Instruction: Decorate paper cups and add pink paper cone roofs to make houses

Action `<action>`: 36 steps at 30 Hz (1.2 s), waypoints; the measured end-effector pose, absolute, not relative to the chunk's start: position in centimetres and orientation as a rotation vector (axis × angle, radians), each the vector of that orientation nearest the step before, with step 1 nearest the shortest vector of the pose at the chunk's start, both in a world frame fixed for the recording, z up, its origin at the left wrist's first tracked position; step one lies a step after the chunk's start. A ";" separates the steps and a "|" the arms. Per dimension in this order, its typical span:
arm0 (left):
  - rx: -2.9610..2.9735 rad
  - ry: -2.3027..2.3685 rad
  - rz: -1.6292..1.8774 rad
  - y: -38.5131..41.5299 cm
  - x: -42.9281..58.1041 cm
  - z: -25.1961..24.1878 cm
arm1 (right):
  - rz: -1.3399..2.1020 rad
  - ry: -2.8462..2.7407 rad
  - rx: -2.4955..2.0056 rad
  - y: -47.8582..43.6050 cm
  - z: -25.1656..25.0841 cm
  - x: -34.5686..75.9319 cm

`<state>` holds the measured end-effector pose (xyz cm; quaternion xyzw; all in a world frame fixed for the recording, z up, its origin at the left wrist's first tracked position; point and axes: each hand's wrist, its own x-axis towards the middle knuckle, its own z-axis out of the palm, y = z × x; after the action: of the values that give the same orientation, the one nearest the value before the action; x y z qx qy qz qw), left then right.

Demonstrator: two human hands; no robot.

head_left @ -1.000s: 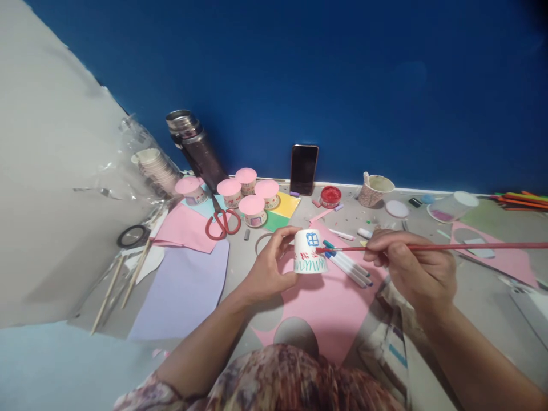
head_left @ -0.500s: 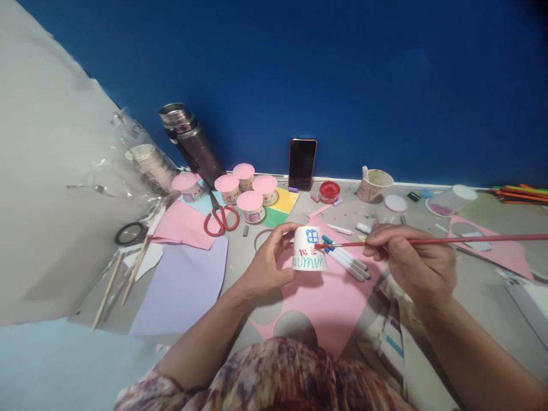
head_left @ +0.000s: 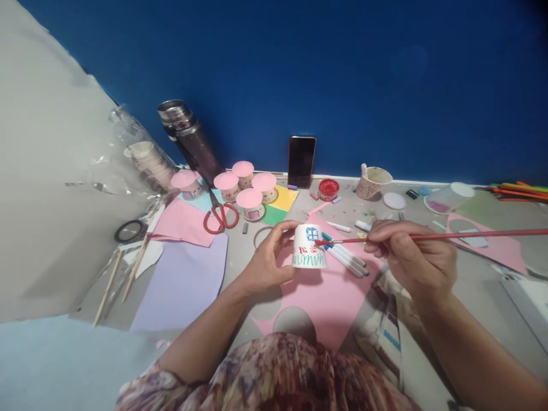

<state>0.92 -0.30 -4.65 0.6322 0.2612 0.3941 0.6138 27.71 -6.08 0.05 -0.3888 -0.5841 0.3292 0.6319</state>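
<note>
A white paper cup (head_left: 303, 254), bottom up, is gripped at its left side by my left hand (head_left: 270, 260). On it are a blue window drawing, red dabs and a green zigzag along the rim. My right hand (head_left: 413, 260) pinches a long paintbrush (head_left: 471, 235) with a red handle, held nearly level. Its red tip meets the cup's right side, just below the window. Several markers (head_left: 349, 260) lie behind the cup on pink paper (head_left: 325, 302) with round cut-outs. A tub of red paint (head_left: 329, 188) stands farther back.
Several decorated cups with pink tops (head_left: 249, 200) stand back left, beside red-handled scissors (head_left: 221, 218) and a steel flask (head_left: 190, 137). A phone (head_left: 302, 161) leans on the blue wall. At left lie purple paper (head_left: 184, 285), black tape (head_left: 129, 231) and sticks (head_left: 107, 289). A speckled cup (head_left: 371, 184) stands back right.
The brush tip has shifted down very slightly against the cup. Both hands keep their hold, and the whole view has moved a little.
</note>
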 end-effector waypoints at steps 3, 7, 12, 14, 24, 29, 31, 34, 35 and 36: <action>1.472 0.589 0.921 -0.3 1.0 -4.4 | 0.738 -1.385 -0.873 -6.1 0.0 27.5; 1.502 0.601 0.925 -0.4 1.1 -3.8 | 0.723 -1.433 -0.866 -6.0 -0.1 27.3; 1.514 0.602 0.928 -0.4 1.1 -4.1 | 0.731 -1.428 -0.885 -6.0 0.0 27.3; 1.520 0.608 0.926 -0.3 1.0 -4.3 | 0.729 -1.408 -0.877 -6.0 0.0 27.3; 1.448 0.616 0.896 -0.2 1.1 -4.4 | 0.717 -1.314 -0.909 -6.0 0.1 27.6; 1.306 0.603 0.895 -0.2 1.1 -4.3 | 0.725 -1.245 -0.929 -5.9 0.2 27.9; 1.263 0.595 0.889 -0.2 1.1 -4.2 | 0.734 -1.247 -0.924 -5.9 0.3 27.9; 1.246 0.582 0.887 -0.2 1.1 -4.1 | 0.746 -1.262 -0.897 -6.0 0.2 27.8; 1.250 0.581 0.886 -0.2 1.1 -4.1 | 0.749 -1.266 -0.891 -6.0 0.1 27.8; 1.255 0.582 0.885 -0.2 1.1 -4.2 | 0.750 -1.269 -0.890 -6.0 0.1 27.7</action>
<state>1.05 -0.20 -4.19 0.5595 0.2592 0.3944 0.6813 27.74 -6.02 0.08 -0.3919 -0.5589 0.3305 0.6518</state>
